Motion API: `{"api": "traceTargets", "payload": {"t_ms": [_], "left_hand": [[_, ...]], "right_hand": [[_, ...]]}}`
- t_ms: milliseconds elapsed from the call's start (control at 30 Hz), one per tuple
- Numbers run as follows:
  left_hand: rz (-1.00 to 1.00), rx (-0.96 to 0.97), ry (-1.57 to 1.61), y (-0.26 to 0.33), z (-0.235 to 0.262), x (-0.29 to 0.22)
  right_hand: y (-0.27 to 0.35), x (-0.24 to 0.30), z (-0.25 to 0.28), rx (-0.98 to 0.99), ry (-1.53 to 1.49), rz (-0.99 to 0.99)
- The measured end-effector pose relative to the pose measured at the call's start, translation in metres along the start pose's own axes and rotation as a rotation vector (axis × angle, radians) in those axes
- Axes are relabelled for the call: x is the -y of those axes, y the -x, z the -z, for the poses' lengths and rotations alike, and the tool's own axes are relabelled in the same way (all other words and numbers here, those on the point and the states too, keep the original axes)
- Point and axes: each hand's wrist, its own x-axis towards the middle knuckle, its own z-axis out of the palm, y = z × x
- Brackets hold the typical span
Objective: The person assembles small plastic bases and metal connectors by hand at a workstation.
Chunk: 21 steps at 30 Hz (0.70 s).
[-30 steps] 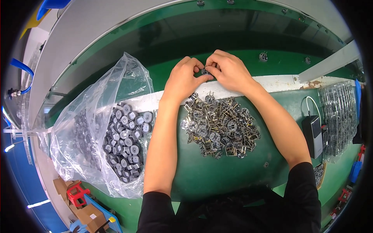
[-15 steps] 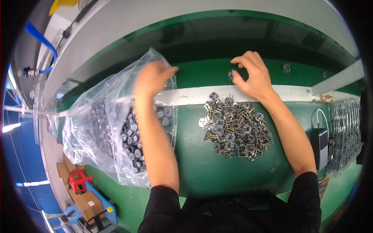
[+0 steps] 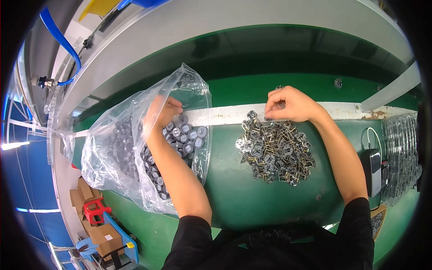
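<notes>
My left hand (image 3: pixel 163 111) is inside the mouth of a clear plastic bag (image 3: pixel 108 155), over a heap of round grey plastic caps (image 3: pixel 184 137). Its fingers are bent, blurred and partly behind the film, so a grip cannot be made out. At the upper edge of a pile of small black parts with brass-coloured pins (image 3: pixel 276 153), my right hand (image 3: pixel 290 104) has its fingers curled together and pointing down. Whatever sits between those fingertips is hidden. Just behind the right hand, another small round part (image 3: pixel 279 87) lies on the green strip.
A white rail (image 3: pixel 225 117) crosses the bench before the sunken green strip (image 3: pixel 243 85), where another part (image 3: pixel 338 83) lies farther right. Stacked clear trays (image 3: pixel 400 157) and a corded black-and-grey device (image 3: pixel 372 171) stand right. Cardboard boxes (image 3: pixel 105 238) and a red stool (image 3: pixel 94 210) are lower left.
My left hand has drawn back from the bag's far edge to the caps. My right hand has come nearer from the green strip to the pile, its fingers closing. The view has shifted slightly.
</notes>
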Motion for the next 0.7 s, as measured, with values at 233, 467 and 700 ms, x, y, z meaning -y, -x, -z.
{"api": "traceTargets", "payload": {"t_ms": [233, 467, 700], "left_hand": [[-0.348, -0.072, 0.459, 0.007, -0.017, -0.067], [-0.496, 0.106, 0.400, -0.001, -0.108, -0.131], [-0.388, -0.125, 0.185, -0.004, -0.122, -0.140]], "right_hand": [[-0.001, -0.007, 0.001, -0.152, -0.469, -0.033], [-0.010, -0.007, -0.006, -0.333, -0.321, -0.133], [-0.010, -0.020, 0.002, -0.658, 0.085, 0.102]]}}
